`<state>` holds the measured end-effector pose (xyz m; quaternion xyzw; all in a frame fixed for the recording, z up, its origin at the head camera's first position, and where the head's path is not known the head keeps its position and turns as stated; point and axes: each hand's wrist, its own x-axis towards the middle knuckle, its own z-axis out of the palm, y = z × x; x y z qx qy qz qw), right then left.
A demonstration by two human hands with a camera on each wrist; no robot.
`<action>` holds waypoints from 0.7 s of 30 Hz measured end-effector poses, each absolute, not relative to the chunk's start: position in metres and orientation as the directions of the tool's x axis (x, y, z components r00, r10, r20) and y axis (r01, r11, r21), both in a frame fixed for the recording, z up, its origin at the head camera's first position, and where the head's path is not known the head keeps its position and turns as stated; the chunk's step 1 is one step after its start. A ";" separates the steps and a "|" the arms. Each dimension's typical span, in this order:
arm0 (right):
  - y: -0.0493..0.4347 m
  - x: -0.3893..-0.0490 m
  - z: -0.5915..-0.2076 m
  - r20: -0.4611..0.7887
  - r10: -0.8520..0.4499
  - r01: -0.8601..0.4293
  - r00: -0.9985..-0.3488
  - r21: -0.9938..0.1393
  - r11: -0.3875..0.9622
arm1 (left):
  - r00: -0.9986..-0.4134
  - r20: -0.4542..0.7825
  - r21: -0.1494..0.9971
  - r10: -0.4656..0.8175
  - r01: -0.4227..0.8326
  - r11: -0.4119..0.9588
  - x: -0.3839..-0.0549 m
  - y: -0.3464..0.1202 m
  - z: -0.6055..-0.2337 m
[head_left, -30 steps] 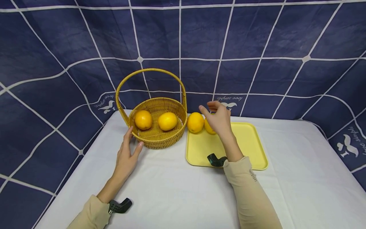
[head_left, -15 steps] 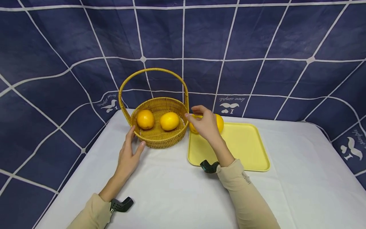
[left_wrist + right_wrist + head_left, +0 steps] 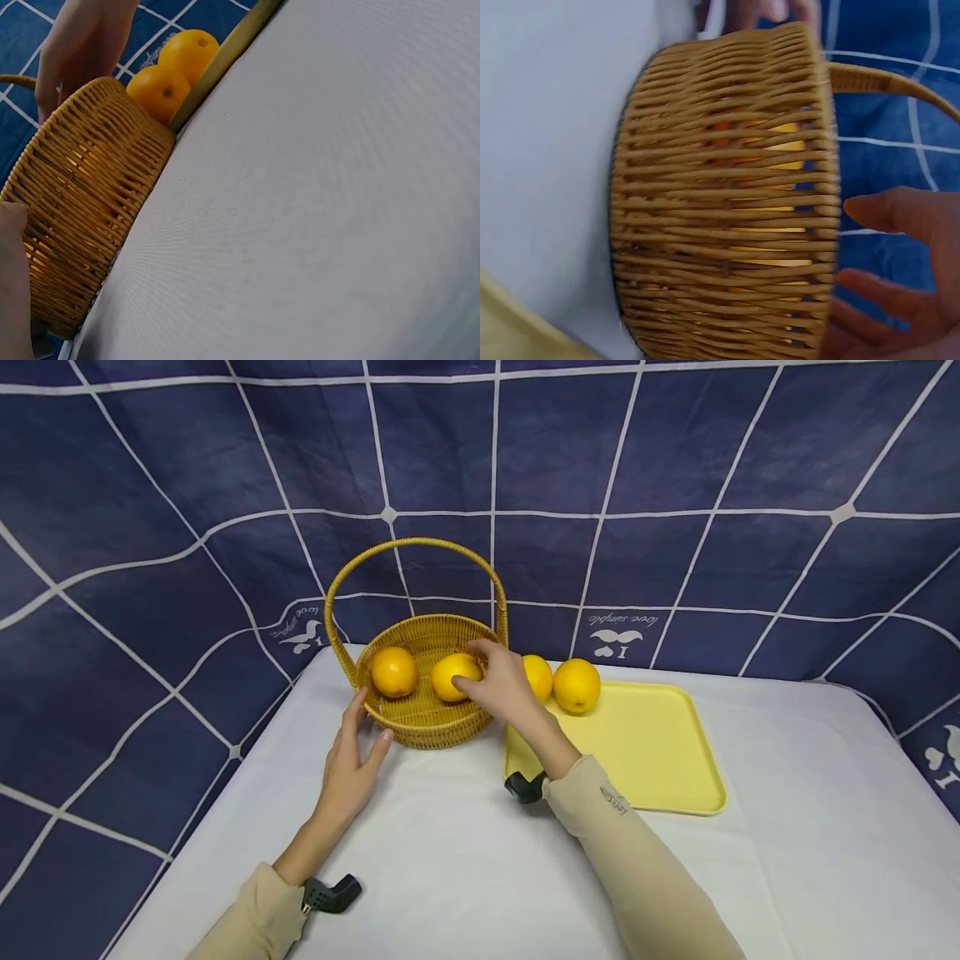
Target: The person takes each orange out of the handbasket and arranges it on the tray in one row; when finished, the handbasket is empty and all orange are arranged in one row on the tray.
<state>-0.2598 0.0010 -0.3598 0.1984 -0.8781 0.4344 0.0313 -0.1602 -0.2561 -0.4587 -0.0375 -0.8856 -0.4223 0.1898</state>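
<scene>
A woven basket (image 3: 431,739) with a tall arched handle stands at the back left, holding two oranges. My left hand (image 3: 347,781) rests fingertips and thumb against its left front side, fingers relaxed. Over the right rim reaches my right hand (image 3: 508,689), fingers and thumb spread around the right orange (image 3: 444,677) inside. The left orange (image 3: 393,672) lies apart from it. In the right wrist view, that hand (image 3: 926,322) dips past the rim, and the wicker wall (image 3: 727,187) hides most of the fruit behind it.
A yellow tray (image 3: 645,752) lies right of the basket on a white tablecloth (image 3: 442,843). Two more oranges, one nearer the basket (image 3: 537,677) and one beside it (image 3: 577,687), sit together at its back left. A blue checked cloth (image 3: 570,460) hangs behind.
My right hand has moved left from above the tray's oranges, across the basket's rim, to the right orange inside. My left hand stays at the basket. The head view has turned slightly left.
</scene>
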 end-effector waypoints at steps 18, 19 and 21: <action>-0.025 -0.295 -0.363 0.011 -0.563 -0.466 -0.827 -0.572 0.674 | -0.925 0.367 0.723 -0.094 0.220 0.655 -0.160 -0.255 -0.457; -0.025 -0.296 -0.364 0.004 -0.569 -0.475 -0.822 -0.556 0.682 | -0.925 0.368 0.723 -0.094 0.222 0.654 -0.160 -0.255 -0.457; -0.026 -0.296 -0.366 0.000 -0.581 -0.496 -0.814 -0.520 0.695 | -0.924 0.372 0.722 -0.093 0.225 0.654 -0.160 -0.255 -0.458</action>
